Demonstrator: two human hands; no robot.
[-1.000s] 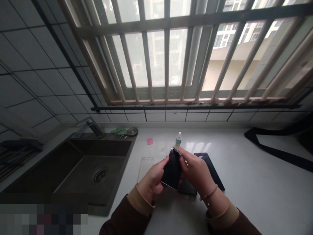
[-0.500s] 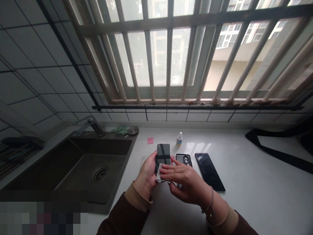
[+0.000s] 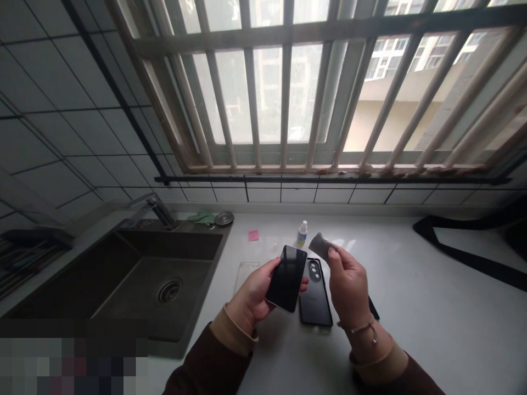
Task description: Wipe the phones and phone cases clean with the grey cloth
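A smartphone (image 3: 287,278) with a dark screen lies tilted in my left hand (image 3: 257,291), whose fingers wrap round its edges. My right hand (image 3: 349,280) is raised to the right of the phone and pinches a small grey cloth (image 3: 322,247), clear of the screen. Beneath and between the hands, a black phone case (image 3: 315,302) with camera holes rests on the counter. A clear phone case (image 3: 246,270) lies partly behind my left hand. Most of a flat dark tablet-like slab (image 3: 374,309) is hidden by my right hand.
A small white bottle (image 3: 302,233) stands behind the phone, near a pink sticky note (image 3: 253,235). To the left is a dark sink (image 3: 164,323) with a tap (image 3: 158,211), a green cloth (image 3: 201,218) and a drain strainer (image 3: 224,219). A black strap (image 3: 465,252) lies at right.
My right hand has lifted the cloth off the phone screen and moved up and right. The phone has turned and shifted slightly right in my left hand. More of the black case shows.
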